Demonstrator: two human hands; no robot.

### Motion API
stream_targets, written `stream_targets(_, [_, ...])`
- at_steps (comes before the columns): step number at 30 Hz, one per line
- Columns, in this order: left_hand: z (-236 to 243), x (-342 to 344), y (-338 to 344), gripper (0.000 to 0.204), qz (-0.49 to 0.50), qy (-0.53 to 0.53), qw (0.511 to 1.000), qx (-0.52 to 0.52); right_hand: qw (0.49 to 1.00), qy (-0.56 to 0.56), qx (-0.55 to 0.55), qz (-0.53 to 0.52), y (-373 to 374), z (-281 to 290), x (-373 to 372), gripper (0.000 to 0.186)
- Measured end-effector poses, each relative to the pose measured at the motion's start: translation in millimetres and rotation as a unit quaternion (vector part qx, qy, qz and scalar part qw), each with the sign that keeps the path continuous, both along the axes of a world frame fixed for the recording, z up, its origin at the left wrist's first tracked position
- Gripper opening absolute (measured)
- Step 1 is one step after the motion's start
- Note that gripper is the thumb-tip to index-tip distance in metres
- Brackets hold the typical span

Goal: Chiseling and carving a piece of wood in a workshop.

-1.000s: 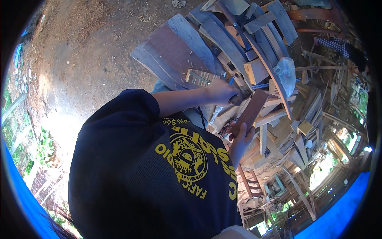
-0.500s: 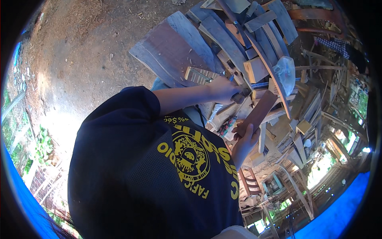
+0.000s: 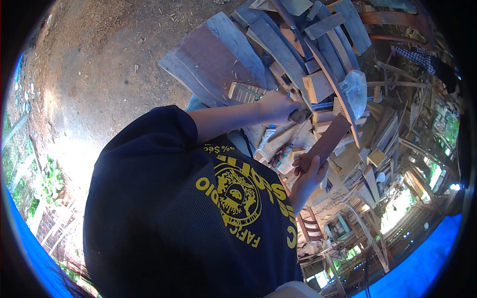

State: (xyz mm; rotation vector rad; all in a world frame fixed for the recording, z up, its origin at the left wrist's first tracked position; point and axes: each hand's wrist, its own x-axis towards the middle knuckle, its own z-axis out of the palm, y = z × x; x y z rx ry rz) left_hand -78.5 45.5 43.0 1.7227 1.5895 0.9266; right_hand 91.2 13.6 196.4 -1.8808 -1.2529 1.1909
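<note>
My left hand (image 3: 277, 106) is closed around a dark, blunt-ended tool (image 3: 298, 116); most of it is hidden in the fist, so its kind is unclear. A small blue tip shows at the top of that hand. In my right hand (image 3: 311, 175) is a reddish-brown wooden board (image 3: 325, 141), gripped at its lower end and slanting up to the right. The far end of the board lies by several small wood blocks, apart from the tool. Beside my left hand is a slatted wooden piece (image 3: 244, 92).
A wide plank (image 3: 208, 59) lies beyond my left arm. Stacked boards (image 3: 278, 47), a wood block (image 3: 318, 87), a long curved strip (image 3: 334, 79) and a clear plastic bag (image 3: 355, 92) are at the upper right. Scrap wood (image 3: 377, 159) covers ground to the right; a chair (image 3: 310, 224) stands farther off.
The board in my right hand has shifted slightly up and right. My left hand stays almost in place, still closed on the dark tool. The whole view has shifted slightly.
</note>
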Motion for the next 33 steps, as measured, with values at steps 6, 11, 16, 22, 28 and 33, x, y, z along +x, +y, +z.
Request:
stream_targets(6, [6,-7,-2,0.023,0.024,-0.01,1.0,-0.018,1.0,-0.011,-0.009,0.007,3,-2,-3,0.037])
stream_targets(11, [7,-11,-1,0.024,0.028,-0.028,0.999,-0.025,1.0,0.003,-0.028,0.008,3,-5,-6,0.04])
stream_targets(16, [7,-15,1,0.024,0.026,-0.033,0.998,-0.042,0.999,0.03,-0.019,0.031,3,0,-2,0.042])
stream_targets(22, [6,-15,5,0.024,0.031,-0.025,0.998,-0.053,0.953,0.122,0.279,-0.005,3,1,-13,0.048])
stream_targets(28, [-5,-25,-8,0.022,0.086,-0.058,0.991,-0.086,0.968,-0.151,-0.117,0.162,-22,-15,-37,0.059])
stream_targets(33, [-13,-37,-30,0.02,0.062,-0.051,0.99,-0.117,0.984,-0.01,-0.157,0.08,-33,2,-27,0.04])
